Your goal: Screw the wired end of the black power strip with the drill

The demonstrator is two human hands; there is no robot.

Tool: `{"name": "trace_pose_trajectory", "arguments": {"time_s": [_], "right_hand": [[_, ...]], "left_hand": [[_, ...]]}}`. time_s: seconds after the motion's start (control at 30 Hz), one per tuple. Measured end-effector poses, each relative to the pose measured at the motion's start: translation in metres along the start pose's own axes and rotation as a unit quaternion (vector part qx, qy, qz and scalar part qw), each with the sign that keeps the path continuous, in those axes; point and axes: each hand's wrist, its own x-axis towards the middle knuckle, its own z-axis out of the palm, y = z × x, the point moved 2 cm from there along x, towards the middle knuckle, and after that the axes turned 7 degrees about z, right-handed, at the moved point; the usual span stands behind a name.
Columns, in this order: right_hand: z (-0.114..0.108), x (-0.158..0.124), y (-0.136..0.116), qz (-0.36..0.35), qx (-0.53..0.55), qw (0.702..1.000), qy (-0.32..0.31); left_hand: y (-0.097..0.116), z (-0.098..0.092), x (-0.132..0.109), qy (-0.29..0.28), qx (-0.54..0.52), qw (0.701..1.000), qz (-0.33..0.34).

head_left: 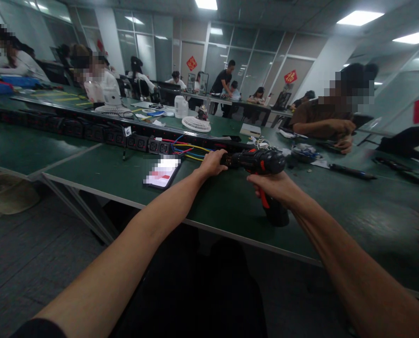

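Observation:
My right hand [274, 184] is wrapped around the grip of a black and red cordless drill [262, 161], whose front end points left. Just ahead of the drill's front, my left hand [212, 163] is closed with curled fingers; what it pinches is hidden. Yellow, blue and red wires [191, 152] run from a row of black socket modules [137, 142] toward my left hand. The modules sit along a long dark metal strip [100, 116]. To the left of my left forearm, a phone [162, 172] with a lit screen lies on the green table [209, 206].
Beyond the strip stand two white fan grilles [196, 124] and a white plastic jug [181, 107]. A dark pen-like tool [353, 172] and a cable bundle [304, 153] lie on the right. A co-worker [322, 117] sits across the table; several other people work behind.

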Motion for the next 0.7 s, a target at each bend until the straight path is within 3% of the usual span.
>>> {"name": "trace_pose_trajectory", "arguments": {"time_s": [0.7], "right_hand": [[0.0003,0.0017,0.0005,0.015,0.0,1.0,0.001]], "left_hand": [[0.0006,-0.0004,-0.0011,0.01,0.007,1.0,0.015]]}}
